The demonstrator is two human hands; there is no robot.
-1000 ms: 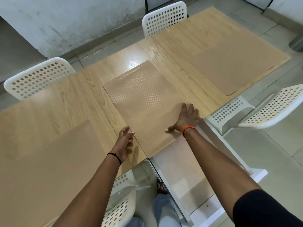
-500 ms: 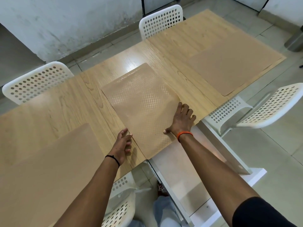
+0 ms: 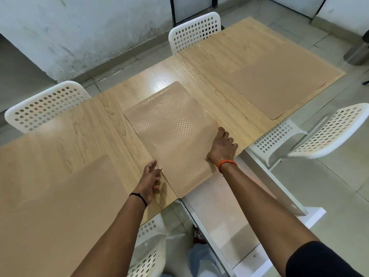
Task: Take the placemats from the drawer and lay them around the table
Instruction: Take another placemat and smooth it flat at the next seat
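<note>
Far left, near edge of the wooden table (image 3: 83,134): a plain tan placemat (image 3: 60,206) lies flat, its near part running out of frame. Behind it, at the far side, a white perforated chair (image 3: 46,104) is pushed up to the table.

Next, the left hand (image 3: 150,179), w/ a black band on the wrist. It rests on bare wood right beside the left edge of the middle placemat (image 3: 171,136), fingertips touching that edge. Fingers lie loosely together, half curled, gripping nothing.

Middle placemat has a fine checkered texture & lies flat, skewed vs. the table edge; its near corner hangs slightly past the edge over the open drawer (image 3: 225,214). Another white chair (image 3: 194,31) stands at the far side behind it; a third (image 3: 148,252) is tucked under the near edge, below the left forearm.

Right hand (image 3: 222,148), orange band on wrist, presses palm-down on the mat's right edge, fingers spread a bit & bent, thumb on the mat. Whether the fingers curl under the edge: can't tell.

The white drawer, pulled out below the table, shows a pale surface inside; what that is, unclear.

Far right: a third placemat (image 3: 279,86) lies flat at the table's right end, edges almost flush w/ the corner. A fourth white chair (image 3: 311,136) stands just off the near-right side.
</note>
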